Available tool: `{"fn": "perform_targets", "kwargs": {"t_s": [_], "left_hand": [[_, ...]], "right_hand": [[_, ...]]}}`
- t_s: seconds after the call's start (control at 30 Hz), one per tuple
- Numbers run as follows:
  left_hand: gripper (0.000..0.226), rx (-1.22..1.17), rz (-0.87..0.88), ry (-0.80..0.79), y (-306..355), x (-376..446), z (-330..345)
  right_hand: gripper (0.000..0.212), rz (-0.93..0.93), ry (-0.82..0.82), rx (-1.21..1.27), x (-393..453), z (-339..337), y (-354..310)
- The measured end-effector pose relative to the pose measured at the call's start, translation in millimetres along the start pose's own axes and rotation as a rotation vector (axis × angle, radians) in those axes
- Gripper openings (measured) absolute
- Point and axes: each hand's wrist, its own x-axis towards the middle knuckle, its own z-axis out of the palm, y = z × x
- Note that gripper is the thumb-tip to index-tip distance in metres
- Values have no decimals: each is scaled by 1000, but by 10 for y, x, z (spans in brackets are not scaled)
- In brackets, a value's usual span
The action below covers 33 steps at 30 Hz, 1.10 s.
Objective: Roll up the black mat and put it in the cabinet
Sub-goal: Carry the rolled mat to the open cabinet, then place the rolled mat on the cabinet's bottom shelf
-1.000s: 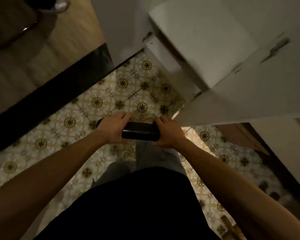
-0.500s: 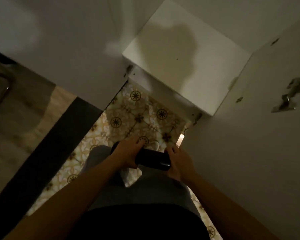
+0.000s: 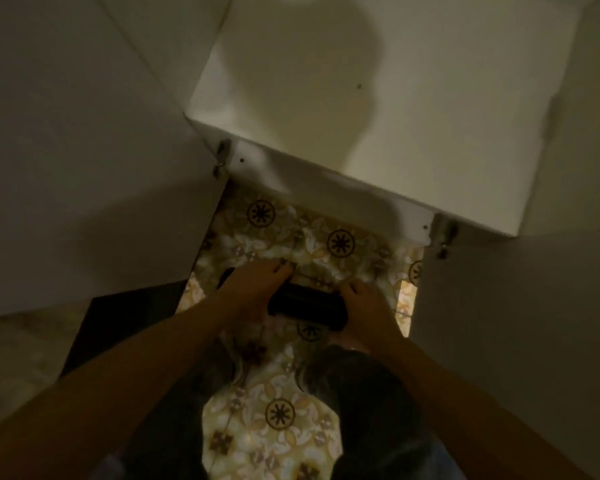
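A home is suggested: a white cabinet (image 3: 378,109) with open doors (image 3: 84,150) is set on a floor (image 3: 278,420) tiled in an ornate pattern, dimly lit.

Rolled black mat (image 3: 307,307), horizontal, midair.

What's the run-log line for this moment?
rolled black mat | left hand, right hand gripping ends | open white cabinet ahead | not stowed
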Motion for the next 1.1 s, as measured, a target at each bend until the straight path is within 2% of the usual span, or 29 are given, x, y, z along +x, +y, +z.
{"fn": "perform_targets", "kwargs": {"t_s": [0.07,0.2,0.3,0.4,0.5,0.57,0.67,0.83,1.0,1.1], "left_hand": [[73,62,8,0,-393,387,187],[67,170,83,0,-1135,1151,571],[79,215,139,-2,-1616,1622,859],[82,304,198,122,-1957,1939,1126],[84,345,169,166,-2149,2169,1234],[78,340,175,189,-2222,2265,1225],[72,387,218,318,-2370,2305,1081],[77,440,346,417,-2594,2462,628],[95,627,256,429,-2683,2576,242],[93,574,247,432,-2772,2576,129]], "right_hand": [[95,8,23,9,553,242,100],[76,-62,74,-42,1542,723,335],[85,-161,106,-147,2113,924,508],[91,-203,87,-219,2595,974,669],[78,-224,112,-264,2956,939,746],[73,-254,124,-313,3127,870,762],[71,-253,174,-273,3304,719,752],[70,-205,329,-158,3534,551,712],[76,-153,384,-173,3698,282,607],[75,-154,385,-193,3810,148,494]]}}
